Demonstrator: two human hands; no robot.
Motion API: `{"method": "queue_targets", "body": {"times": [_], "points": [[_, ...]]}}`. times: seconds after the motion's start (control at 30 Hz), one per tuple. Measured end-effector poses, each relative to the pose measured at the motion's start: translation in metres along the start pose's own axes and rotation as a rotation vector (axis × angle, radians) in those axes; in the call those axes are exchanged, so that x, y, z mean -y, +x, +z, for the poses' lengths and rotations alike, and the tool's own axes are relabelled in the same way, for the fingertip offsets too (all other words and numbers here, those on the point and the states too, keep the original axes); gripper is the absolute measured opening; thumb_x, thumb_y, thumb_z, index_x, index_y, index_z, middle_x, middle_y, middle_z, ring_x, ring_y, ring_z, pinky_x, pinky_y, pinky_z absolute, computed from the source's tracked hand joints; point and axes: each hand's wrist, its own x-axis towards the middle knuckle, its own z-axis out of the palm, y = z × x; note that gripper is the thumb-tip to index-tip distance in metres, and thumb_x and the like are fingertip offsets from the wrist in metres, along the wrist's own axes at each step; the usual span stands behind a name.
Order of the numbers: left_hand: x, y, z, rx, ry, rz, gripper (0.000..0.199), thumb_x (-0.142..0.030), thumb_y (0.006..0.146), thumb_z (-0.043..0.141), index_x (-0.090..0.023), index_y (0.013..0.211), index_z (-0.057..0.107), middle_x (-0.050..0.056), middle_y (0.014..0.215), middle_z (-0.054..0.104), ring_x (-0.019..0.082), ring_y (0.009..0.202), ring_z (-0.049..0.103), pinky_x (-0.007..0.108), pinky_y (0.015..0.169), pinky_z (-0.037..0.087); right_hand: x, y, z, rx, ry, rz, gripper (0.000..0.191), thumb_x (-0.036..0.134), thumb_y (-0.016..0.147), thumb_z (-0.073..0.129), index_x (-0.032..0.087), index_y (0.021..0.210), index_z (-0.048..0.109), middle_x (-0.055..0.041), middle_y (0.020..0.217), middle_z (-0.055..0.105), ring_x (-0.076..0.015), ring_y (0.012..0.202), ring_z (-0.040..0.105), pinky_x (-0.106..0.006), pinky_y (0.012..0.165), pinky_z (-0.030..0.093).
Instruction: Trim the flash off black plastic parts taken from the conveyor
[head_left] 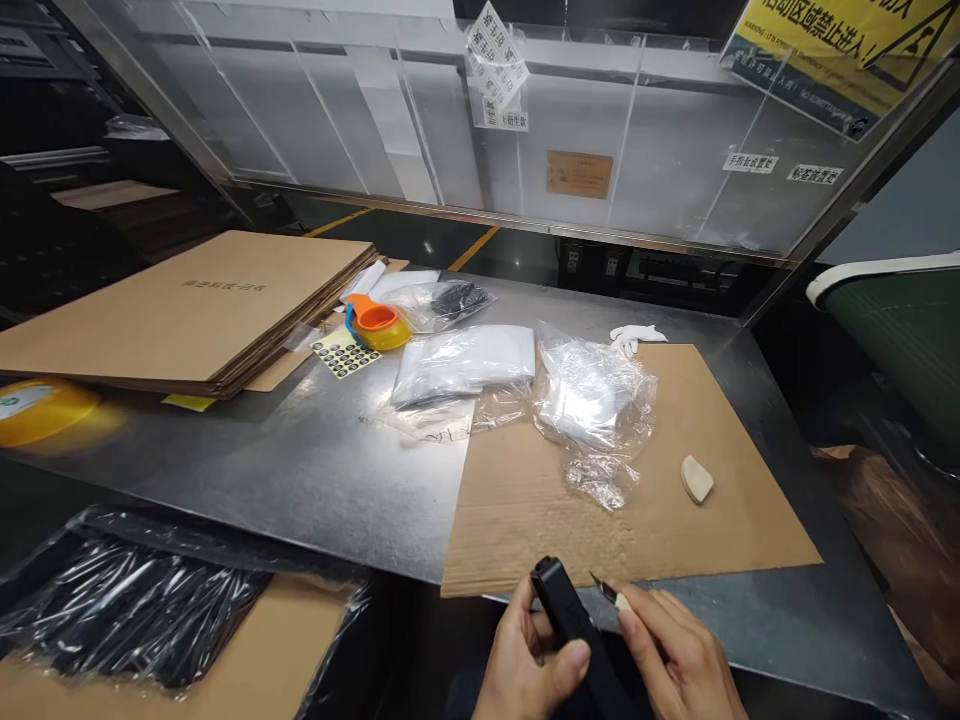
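Left hand [529, 665]'s got fingers curled round one black part [564, 602], right hand [681, 655] just pinches one knife [606, 590]; one beige wedge [697, 480] on one cardboard sheet [517, 520].

Behind a grey metal workbench [360, 490], its top shining with reflected light, stood a metal-framed see-through panel [675, 185] bearing a yellow warning sign [832, 60], and below the panel's lower edge showed a dark green floor [420, 235] with yellow lines [474, 249] and, in shadow, two power sockets [573, 260].
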Motion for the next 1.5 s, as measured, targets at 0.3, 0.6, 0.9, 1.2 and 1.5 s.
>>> {"method": "queue_targets", "body": {"times": [0.3,0.6,0.9,1.2,1.5], "points": [[0.018,0.003,-0.012,0.076,-0.011,0.005,0.068,-0.046,0.058,0.077,-0.017,0.109,0.043,0.013,0.087,0.071,0.025,0.08,0.067,0.028,0.065,0.047,0.01,0.0,-0.001,0.083,-0.073,-0.061,0.027,0.027,0.094,0.039,0.019,0.112,0.057,-0.0037,0.078,0.065,-0.0166,0.07,0.061,-0.026,0.062,0.049],[0.017,0.002,-0.011,0.089,-0.002,-0.02,0.068,-0.047,0.058,0.077,-0.017,0.109,0.043,0.011,0.082,0.071,0.022,0.073,0.066,0.025,0.059,0.044,0.009,-0.002,-0.001,0.073,-0.152,-0.089,0.028,0.027,0.094,0.038,0.018,0.113,0.057,-0.0032,0.075,0.064,-0.0162,0.067,0.061,-0.026,0.06,0.049],[0.014,0.0,-0.01,0.097,0.017,-0.043,0.069,-0.05,0.054,0.078,-0.017,0.107,0.047,0.008,0.076,0.068,0.018,0.064,0.064,0.025,0.057,0.045,-0.003,0.003,0.013,0.038,-0.157,0.004,0.028,0.031,0.094,0.036,0.022,0.099,0.062,-0.0024,0.072,0.066,-0.0162,0.068,0.064,-0.023,0.059,0.049],[0.009,0.001,-0.007,0.086,-0.01,-0.069,0.071,-0.049,0.056,0.077,-0.015,0.11,0.046,0.006,0.074,0.067,0.016,0.062,0.062,0.026,0.057,0.044,0.001,0.013,0.007,0.189,0.446,0.221,0.031,0.043,0.092,0.037,0.02,0.086,0.057,0.0009,0.065,0.06,-0.0135,0.06,0.059,-0.021,0.056,0.044],[0.009,-0.001,-0.005,0.124,-0.01,-0.071,0.061,-0.045,0.057,0.078,-0.017,0.104,0.048,0.008,0.08,0.068,0.021,0.071,0.065,0.027,0.061,0.046,0.016,0.024,0.002,0.267,0.724,0.396,0.03,0.046,0.082,0.054,0.016,0.082,0.056,0.0035,0.06,0.048,-0.0106,0.056,0.045,-0.023,0.054,0.036]]}}
